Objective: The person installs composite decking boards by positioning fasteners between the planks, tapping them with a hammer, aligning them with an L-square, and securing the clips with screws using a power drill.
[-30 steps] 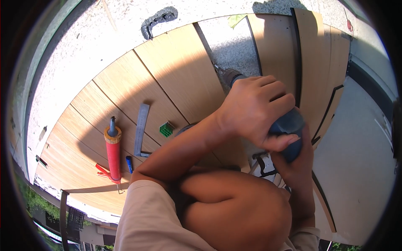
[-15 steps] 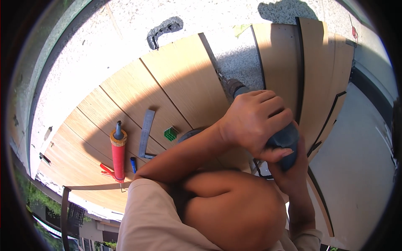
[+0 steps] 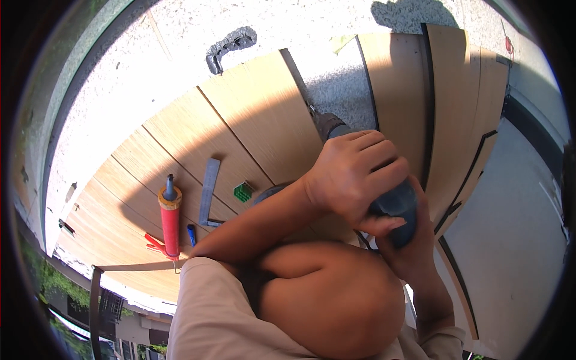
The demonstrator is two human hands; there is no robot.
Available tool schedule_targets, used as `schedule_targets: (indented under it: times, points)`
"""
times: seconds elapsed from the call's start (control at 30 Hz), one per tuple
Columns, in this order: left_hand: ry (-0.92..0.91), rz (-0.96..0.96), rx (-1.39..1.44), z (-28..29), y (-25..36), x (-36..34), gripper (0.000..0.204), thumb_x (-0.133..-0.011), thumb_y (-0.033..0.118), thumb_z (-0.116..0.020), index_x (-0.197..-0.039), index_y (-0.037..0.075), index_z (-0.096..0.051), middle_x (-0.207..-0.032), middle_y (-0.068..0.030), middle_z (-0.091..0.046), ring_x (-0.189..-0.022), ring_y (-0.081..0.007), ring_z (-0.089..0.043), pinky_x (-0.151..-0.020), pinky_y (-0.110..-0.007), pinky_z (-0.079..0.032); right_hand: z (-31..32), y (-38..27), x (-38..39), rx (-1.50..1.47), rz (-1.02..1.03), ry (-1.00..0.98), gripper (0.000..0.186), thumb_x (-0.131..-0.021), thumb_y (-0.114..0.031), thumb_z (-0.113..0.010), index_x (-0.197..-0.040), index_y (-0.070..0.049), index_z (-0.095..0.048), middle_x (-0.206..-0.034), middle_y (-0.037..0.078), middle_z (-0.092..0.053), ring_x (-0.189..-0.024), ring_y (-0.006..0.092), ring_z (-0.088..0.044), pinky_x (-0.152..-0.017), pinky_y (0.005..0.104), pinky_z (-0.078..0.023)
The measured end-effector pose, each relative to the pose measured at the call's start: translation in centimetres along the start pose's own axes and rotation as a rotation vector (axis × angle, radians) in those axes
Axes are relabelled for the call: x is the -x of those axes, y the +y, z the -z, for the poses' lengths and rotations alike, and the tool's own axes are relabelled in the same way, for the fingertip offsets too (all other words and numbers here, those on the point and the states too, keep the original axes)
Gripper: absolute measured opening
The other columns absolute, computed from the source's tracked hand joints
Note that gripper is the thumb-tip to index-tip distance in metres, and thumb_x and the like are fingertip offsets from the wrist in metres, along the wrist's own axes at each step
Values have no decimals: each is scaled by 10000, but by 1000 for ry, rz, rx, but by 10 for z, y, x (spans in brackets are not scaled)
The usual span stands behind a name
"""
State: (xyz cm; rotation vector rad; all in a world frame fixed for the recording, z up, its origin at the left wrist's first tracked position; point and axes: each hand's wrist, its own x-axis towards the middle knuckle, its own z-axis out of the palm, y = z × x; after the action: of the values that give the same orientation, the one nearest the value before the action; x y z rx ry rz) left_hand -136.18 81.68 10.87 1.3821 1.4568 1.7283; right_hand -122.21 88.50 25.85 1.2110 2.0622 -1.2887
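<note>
Both my hands are on a dark blue-grey power drill (image 3: 401, 209), which points away from me and to the left. My left hand (image 3: 360, 174) wraps over the drill's body. Behind it my right hand (image 3: 417, 243) closes round the rear of the drill, partly hidden by the left hand and the tool. The brown chuck (image 3: 329, 124) is at the right edge of a light wooden plank (image 3: 270, 108). Only a little of the bit (image 3: 311, 110) shows at that edge, and whether it is in the wood I cannot tell.
On the planks to the left lie a red caulking gun (image 3: 171, 222), a metal square (image 3: 209, 186), a small green ribbed piece (image 3: 243, 191) and a blue cap-like piece (image 3: 191, 234). Dark-edged boards (image 3: 447, 102) lie to the right. My bent knee (image 3: 336, 300) is close below the hands.
Both hands and the drill have shifted slightly left. Less of the bit shows ahead of the chuck, which is closer to the plank's edge.
</note>
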Motion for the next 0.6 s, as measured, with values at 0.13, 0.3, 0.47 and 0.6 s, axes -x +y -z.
schedule_targets:
  times: [0.13,0.3,0.47,0.6]
  points:
    - [23,-22,-2,1,-5,1,592,-810,593,-622,-940,17,-657,-845,-97,-596,-681,-281,-604,-551,-371,-516,-3,-2,-2,-29,-23,2,862,-873,-189,-740,-1571,-94,-244,-1254,297,-624,-1171,449,-644,-933,461,-530]
    - [10,-26,8,4,-8,6,625,-813,612,-602,-959,7,-660,-851,-103,-605,-702,-292,-626,-560,-369,-532,-6,-2,-3,-53,15,9,867,-861,-168,-750,-1573,-100,-262,-1253,302,-624,-1166,446,-648,-930,462,-537]
    - [14,-26,21,7,-10,9,636,-828,610,-582,-962,-8,-655,-841,-113,-603,-699,-302,-635,-571,-374,-545,-9,-7,-5,-48,-23,-12,875,-841,-139,-748,-1573,-105,-270,-1249,309,-626,-1126,451,-664,-913,468,-550]
    - [47,-49,36,9,-14,10,647,-857,610,-552,-951,-23,-650,-834,-131,-608,-694,-317,-642,-587,-385,-560,-10,-10,-8,-1,8,-5,899,-821,-141,-758,-1573,-106,-267,-1224,307,-638,-1088,455,-676,-887,470,-560]
